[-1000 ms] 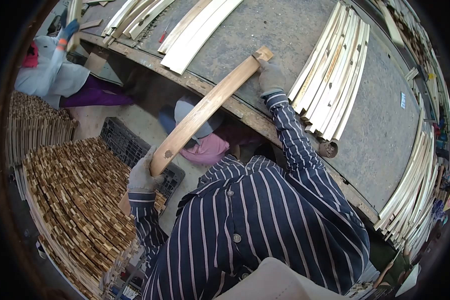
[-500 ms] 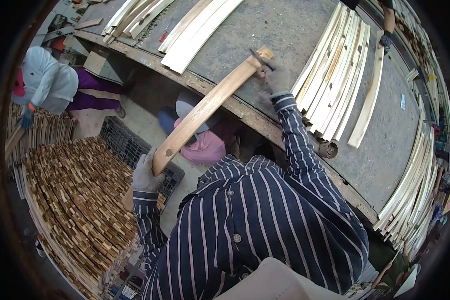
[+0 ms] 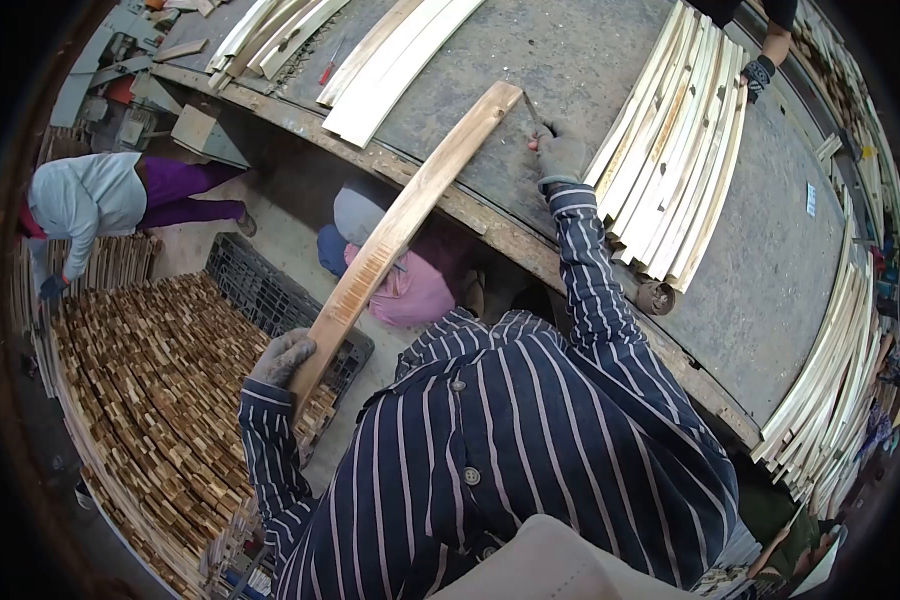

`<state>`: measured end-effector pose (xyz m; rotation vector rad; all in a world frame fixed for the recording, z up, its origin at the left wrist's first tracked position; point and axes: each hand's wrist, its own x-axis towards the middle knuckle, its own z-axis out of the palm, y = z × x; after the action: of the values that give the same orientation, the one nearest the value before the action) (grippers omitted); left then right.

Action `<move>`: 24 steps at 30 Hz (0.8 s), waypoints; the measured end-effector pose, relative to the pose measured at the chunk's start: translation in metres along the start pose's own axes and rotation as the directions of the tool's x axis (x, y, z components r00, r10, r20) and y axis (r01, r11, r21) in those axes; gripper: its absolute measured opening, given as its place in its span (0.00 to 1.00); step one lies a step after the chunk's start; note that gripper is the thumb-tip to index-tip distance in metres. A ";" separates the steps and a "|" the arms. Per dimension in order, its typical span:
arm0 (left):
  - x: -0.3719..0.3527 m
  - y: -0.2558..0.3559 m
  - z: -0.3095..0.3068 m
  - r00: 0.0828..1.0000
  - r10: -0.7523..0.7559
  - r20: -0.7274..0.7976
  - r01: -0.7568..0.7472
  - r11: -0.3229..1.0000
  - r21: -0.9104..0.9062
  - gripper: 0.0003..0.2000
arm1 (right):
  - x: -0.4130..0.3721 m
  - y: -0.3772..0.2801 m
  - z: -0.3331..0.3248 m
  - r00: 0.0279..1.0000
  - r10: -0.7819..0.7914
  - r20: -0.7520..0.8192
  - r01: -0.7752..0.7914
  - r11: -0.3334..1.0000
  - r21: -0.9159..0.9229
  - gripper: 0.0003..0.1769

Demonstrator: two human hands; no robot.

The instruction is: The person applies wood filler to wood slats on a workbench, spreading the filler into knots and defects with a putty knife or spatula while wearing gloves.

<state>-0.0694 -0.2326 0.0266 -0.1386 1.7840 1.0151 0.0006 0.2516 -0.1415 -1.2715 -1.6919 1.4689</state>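
The two hands are working well apart, each closed around something of its own. The left hand [image 3: 282, 358], in a grey glove, is gripping the lower part of a curved wooden slat [image 3: 403, 222], fingers and thumb wrapping its edge. The slat is slanting up across the near edge of the tabletop [image 3: 570, 60], its upper end reaching over the surface and its lower end hanging outside that edge. A row of rough streaks is showing on its face, nearer the left hand.

The right hand [image 3: 560, 152], also gloved, is hovering above the tabletop just inside the near edge, its fingers curling around a thin dark tool [image 3: 531, 104]. The tool's tip is pointing to the slat's upper end; whether it is touching the wood, I cannot tell.

Just beside the right hand, a row of pale slats [image 3: 670, 150] is lying between the far edge and the near edge. At the far edge, a co-worker's dark-gloved hand [image 3: 758, 78] is resting at the outermost slat of this row. Beyond the near edge, a stack of wooden pieces [image 3: 160, 380] is standing beside a black crate [image 3: 265, 285], below the left hand.
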 end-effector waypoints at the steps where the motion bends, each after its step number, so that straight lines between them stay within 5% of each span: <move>1: 0.001 0.000 0.002 0.998 0.061 -0.030 -0.061 0.998 0.012 0.23 | 0.001 -0.002 0.002 0.999 -0.023 0.034 0.027 0.989 -0.144 0.12; 3: 0.001 -0.001 0.008 0.998 0.055 -0.035 -0.057 0.998 -0.034 0.29 | 0.004 0.002 0.008 0.997 -0.043 0.072 0.061 0.957 -0.284 0.13; 5: 0.005 -0.003 0.009 0.938 0.345 0.026 -0.325 0.854 0.406 0.36 | 0.005 0.012 0.017 0.971 -0.237 0.035 0.231 0.888 -0.397 0.13; 6: 0.003 0.001 0.009 0.941 0.337 -0.017 -0.272 0.788 0.552 0.38 | 0.003 0.013 0.020 0.971 -0.237 0.034 0.231 0.888 -0.397 0.13; 11: -0.003 0.007 0.011 0.970 0.233 -0.068 -0.148 0.789 0.596 0.35 | -0.001 0.022 0.036 0.885 -0.463 0.046 0.417 0.745 -0.521 0.14; 17: 0.005 0.002 0.000 0.981 0.189 -0.029 -0.149 0.852 0.502 0.34 | -0.018 0.016 0.036 0.868 -0.470 0.159 0.422 0.531 -0.735 0.15; 24: 0.003 0.016 -0.002 0.987 0.160 -0.031 -0.116 0.820 0.561 0.33 | -0.030 -0.020 0.014 0.959 -0.246 0.139 0.240 0.445 -0.863 0.14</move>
<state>-0.0805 -0.2230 0.0337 0.3285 2.1142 0.5482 -0.0053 0.2197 -0.1207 -1.3664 -2.6384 0.3128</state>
